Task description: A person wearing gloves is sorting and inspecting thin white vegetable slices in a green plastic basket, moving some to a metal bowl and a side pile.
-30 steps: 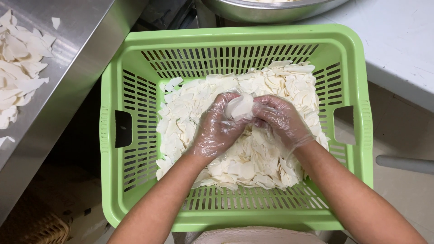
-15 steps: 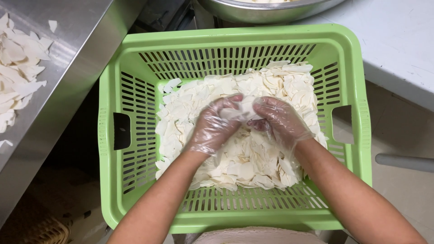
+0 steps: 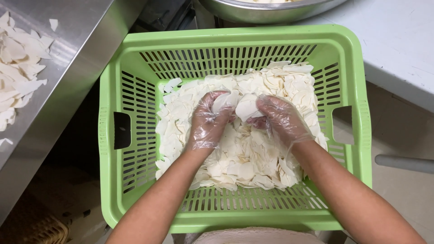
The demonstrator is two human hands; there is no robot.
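A light green slotted plastic basket (image 3: 117,95) holds a heap of thin white slices (image 3: 244,162). Both my hands wear clear plastic gloves and meet over the middle of the heap. My left hand (image 3: 209,122) grips a white slice at its fingertips. My right hand (image 3: 280,119) pinches another white slice (image 3: 246,107) right beside it. The two held slices touch each other just above the pile.
A steel counter (image 3: 77,58) on the left carries more loose white slices (image 3: 18,68). A large metal bowl (image 3: 266,10) sits behind the basket. A white table surface (image 3: 398,40) lies at the right, with a grey bar (image 3: 404,163) below it.
The hands have drawn slightly apart, splitting the clump they held together into separate slices. The basket and pile stay in place.
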